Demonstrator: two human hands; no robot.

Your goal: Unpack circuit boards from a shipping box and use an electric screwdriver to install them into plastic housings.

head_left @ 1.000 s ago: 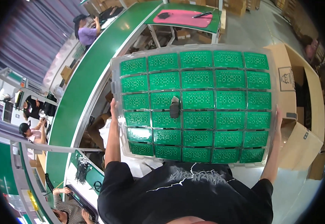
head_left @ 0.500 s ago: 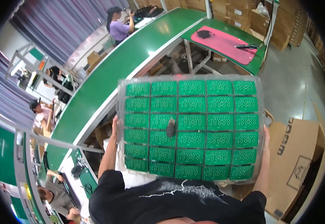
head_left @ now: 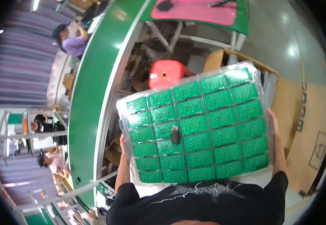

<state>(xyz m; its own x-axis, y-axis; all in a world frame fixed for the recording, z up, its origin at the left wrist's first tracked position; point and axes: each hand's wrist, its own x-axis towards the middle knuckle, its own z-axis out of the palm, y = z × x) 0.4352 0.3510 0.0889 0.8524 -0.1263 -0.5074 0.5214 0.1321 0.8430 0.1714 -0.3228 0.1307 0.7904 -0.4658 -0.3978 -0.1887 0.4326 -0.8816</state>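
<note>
Fingers of the left hand (head_left: 122, 144) and right hand (head_left: 273, 120) wrap the side edges of a clear tray (head_left: 196, 125) of green boards, held tilted at chest height. Small dark part (head_left: 175, 135) sits mid-tray. Red bin (head_left: 166, 73) beyond, cardboard box (head_left: 283, 97) far right.

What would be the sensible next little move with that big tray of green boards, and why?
Probably carry it on toward the open cardboard box just beyond its far edge, keeping it level. The left hand and right hand grip opposite sides of the clear tray, the green boards sit loose in pockets, and a small dark part rests on top.
</note>
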